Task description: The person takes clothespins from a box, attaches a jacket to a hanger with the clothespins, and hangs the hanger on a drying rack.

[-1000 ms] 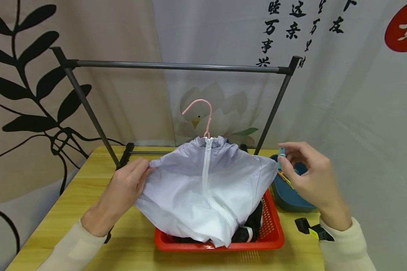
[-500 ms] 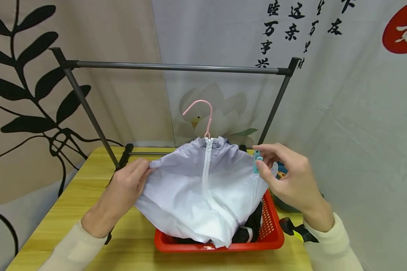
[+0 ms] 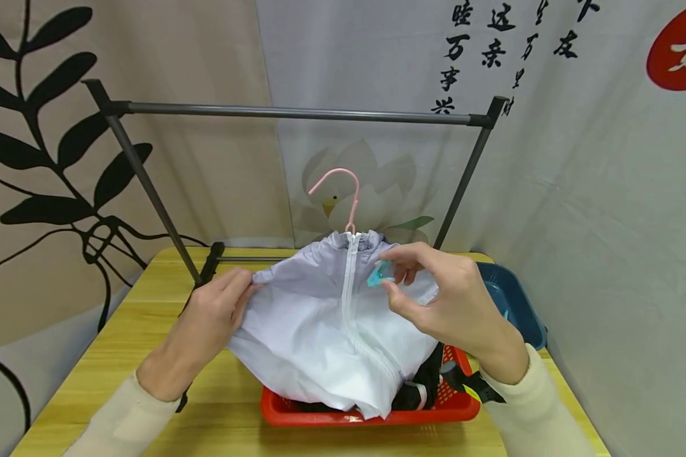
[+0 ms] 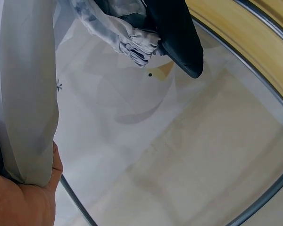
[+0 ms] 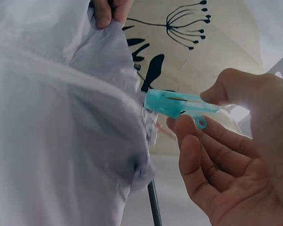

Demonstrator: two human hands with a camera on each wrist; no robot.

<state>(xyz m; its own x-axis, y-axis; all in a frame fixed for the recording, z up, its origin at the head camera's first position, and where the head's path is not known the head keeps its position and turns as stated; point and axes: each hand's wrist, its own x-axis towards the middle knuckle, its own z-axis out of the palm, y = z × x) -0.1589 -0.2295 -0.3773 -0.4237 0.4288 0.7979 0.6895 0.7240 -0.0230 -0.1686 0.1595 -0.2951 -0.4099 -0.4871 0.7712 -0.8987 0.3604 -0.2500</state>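
Note:
A lavender-to-white zip jacket (image 3: 303, 324) is on a pink hanger (image 3: 355, 198), whose hook points up from the collar. My left hand (image 3: 208, 324) grips the jacket's left shoulder edge; in the left wrist view that hand (image 4: 26, 205) sits under the pale fabric. In front of the jacket's right chest, my right hand (image 3: 448, 298) pinches a turquoise clothespin (image 3: 380, 274) between thumb and fingers. The right wrist view shows the clothespin (image 5: 165, 102) close to the collar; whether it touches the fabric I cannot tell. The hanger's body is hidden inside the jacket.
Beneath the jacket a red basket (image 3: 460, 409) holds dark clothing (image 3: 431, 374). A blue bin (image 3: 523, 304) stands at the right, partly behind my right arm. Behind the jacket rises a grey rack with a top rail (image 3: 291, 112), on a yellow wooden table (image 3: 217, 406).
My right hand has moved left with the clothespin, from over the blue bin to near the zip and collar. My left hand and the jacket have stayed put.

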